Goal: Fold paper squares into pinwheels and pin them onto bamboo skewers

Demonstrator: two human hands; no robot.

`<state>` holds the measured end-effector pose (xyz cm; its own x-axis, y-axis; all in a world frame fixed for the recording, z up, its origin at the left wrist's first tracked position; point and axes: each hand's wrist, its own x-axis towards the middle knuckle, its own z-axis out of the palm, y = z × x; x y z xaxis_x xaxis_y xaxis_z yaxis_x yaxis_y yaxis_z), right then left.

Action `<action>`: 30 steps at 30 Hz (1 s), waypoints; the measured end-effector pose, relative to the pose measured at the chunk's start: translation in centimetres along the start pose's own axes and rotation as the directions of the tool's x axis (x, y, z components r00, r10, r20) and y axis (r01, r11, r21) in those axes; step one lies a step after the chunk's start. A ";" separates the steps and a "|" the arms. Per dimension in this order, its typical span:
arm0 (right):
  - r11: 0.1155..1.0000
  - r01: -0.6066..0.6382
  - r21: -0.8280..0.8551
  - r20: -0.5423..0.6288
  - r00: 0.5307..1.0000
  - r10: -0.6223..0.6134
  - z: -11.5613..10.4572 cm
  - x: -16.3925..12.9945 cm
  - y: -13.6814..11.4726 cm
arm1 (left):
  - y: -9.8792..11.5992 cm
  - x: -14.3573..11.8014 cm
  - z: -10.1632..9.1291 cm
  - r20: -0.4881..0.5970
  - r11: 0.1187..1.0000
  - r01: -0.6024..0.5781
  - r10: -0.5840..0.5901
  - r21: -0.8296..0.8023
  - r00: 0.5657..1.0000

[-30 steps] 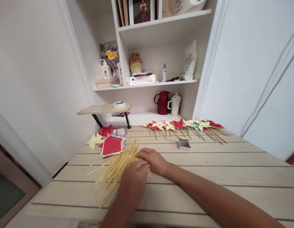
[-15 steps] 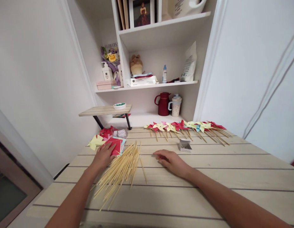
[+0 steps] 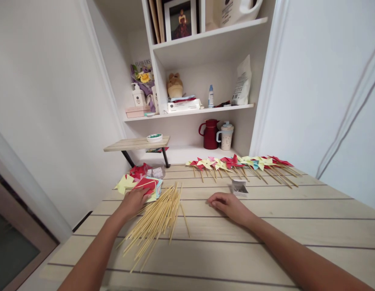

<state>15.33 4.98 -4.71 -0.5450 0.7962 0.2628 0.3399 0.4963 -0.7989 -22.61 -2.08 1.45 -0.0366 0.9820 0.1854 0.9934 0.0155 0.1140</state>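
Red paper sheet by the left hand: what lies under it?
The red paper sheet, touched by the left hand, tops a small stack; yellow and light blue edges show beneath. How many sheets lie underneath is hidden.

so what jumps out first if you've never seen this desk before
Probably the row of paper pinwheels in red, yellow and blue, lined up along the far edge of the wooden table. Next, the loose pile of bamboo sticks fanned out near the middle. The left hand lifts a red sheet from the coloured paper stack beside it, while the right hand rests flat on the table.
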 end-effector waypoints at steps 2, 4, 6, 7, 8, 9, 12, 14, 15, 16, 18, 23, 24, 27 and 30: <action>1.000 0.004 -0.004 0.000 1.000 -0.004 0.0 0.0 0.1 | -0.1 -0.1 -0.1 0.002 1.000 -0.001 0.001 -0.001 1.000; 1.000 0.004 -0.008 -0.003 1.000 -0.004 0.1 0.1 0.3 | -0.1 -0.1 -0.3 -0.006 1.000 0.009 -0.009 0.007 1.000; 1.000 0.001 -0.006 -0.007 1.000 -0.001 0.1 0.1 0.4 | 0.0 -0.2 -0.4 -0.030 0.999 0.025 -0.024 0.021 0.999; 1.000 0.001 -0.005 -0.009 1.000 -0.001 0.2 0.2 0.4 | 0.2 -0.2 -0.6 -0.049 0.999 0.034 -0.033 0.030 0.998; 1.000 0.002 -0.003 -0.010 1.000 -0.002 0.2 0.2 0.4 | 0.4 -0.2 -0.7 -0.072 0.998 0.045 -0.042 0.039 0.997; 1.000 0.003 0.000 -0.013 1.000 -0.003 0.2 0.2 0.4 | 0.6 -0.3 -0.8 -0.096 0.997 0.057 -0.052 0.048 0.994; 1.000 -0.002 -0.001 -0.017 1.000 0.002 0.3 0.1 0.3 | 1.4 -0.4 -1.1 -0.160 0.993 0.094 -0.081 0.074 0.984; 1.000 -0.006 -0.008 -0.020 1.000 0.006 0.3 0.1 0.2 | 1.9 -0.5 -1.1 -0.196 0.990 0.115 -0.096 0.086 0.976; 1.000 -0.006 -0.011 -0.021 1.000 0.006 0.3 0.1 0.2 | 2.1 -0.5 -1.1 -0.212 0.988 0.124 -0.103 0.089 0.972; 1.000 -0.005 -0.012 -0.021 1.000 0.005 0.3 0.1 0.2 | 2.3 -0.5 -1.0 -0.227 0.987 0.133 -0.110 0.089 0.968; 1.000 -0.001 -0.008 -0.021 1.000 0.001 0.3 0.1 0.2 | 2.5 -0.5 -0.8 -0.249 0.985 0.152 -0.127 0.083 0.960; 1.000 0.009 -0.001 -0.005 1.000 -0.009 0.2 0.1 0.4 | 2.3 -0.4 0.0 -0.299 0.973 0.232 -0.215 0.022 0.930; 1.000 0.007 -0.002 -0.005 1.000 -0.007 0.2 0.1 0.4 | 2.1 -0.3 0.2 -0.309 0.967 0.255 -0.243 -0.002 0.919; 1.000 -0.004 -0.007 -0.008 1.000 0.004 0.3 0.2 0.6 | 1.3 0.0 0.8 -0.325 0.938 0.333 -0.347 -0.098 0.880; 1.000 -0.007 -0.012 -0.006 1.000 0.007 0.4 0.3 0.6 | 0.3 0.4 1.1 -0.313 0.900 0.389 -0.433 -0.196 0.845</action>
<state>15.11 5.37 -5.36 -0.5375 0.8020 0.2604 0.3529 0.4944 -0.7944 -22.18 -1.43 0.46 -0.4951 0.7645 0.4127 0.8588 0.3588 0.3657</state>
